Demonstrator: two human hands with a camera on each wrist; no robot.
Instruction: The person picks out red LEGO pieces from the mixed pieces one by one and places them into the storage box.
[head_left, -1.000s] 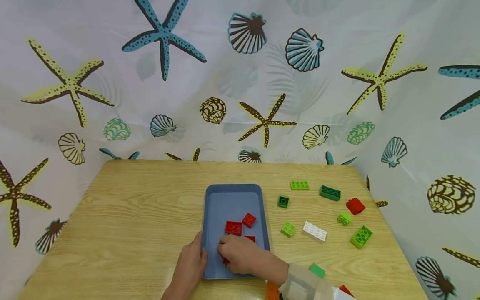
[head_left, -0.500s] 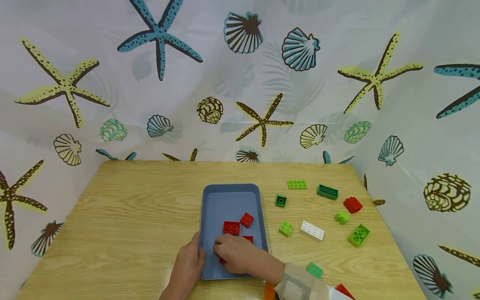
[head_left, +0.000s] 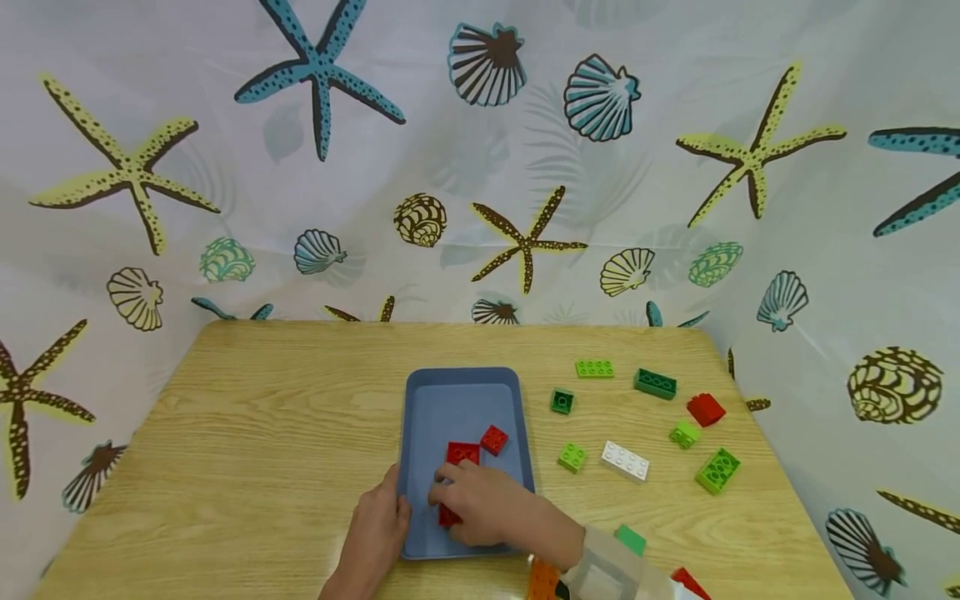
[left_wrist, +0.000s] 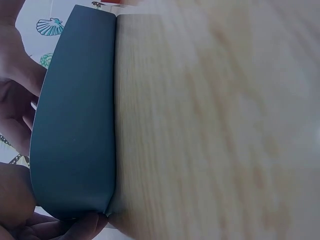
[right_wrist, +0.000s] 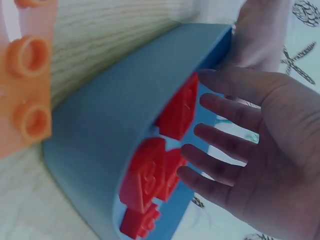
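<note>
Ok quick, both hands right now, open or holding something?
Left hand: holding the blue tray by its edge.
Right hand: open, by the red bricks.

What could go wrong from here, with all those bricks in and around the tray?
The right grip is at red bricks lying close together, so it might nudge one while taking another. The left grip holds one side of the tray; a tug could slide or tilt it, shifting the bricks inside. And the right sleeve appears close to the orange brick, so it might brush it.
</note>
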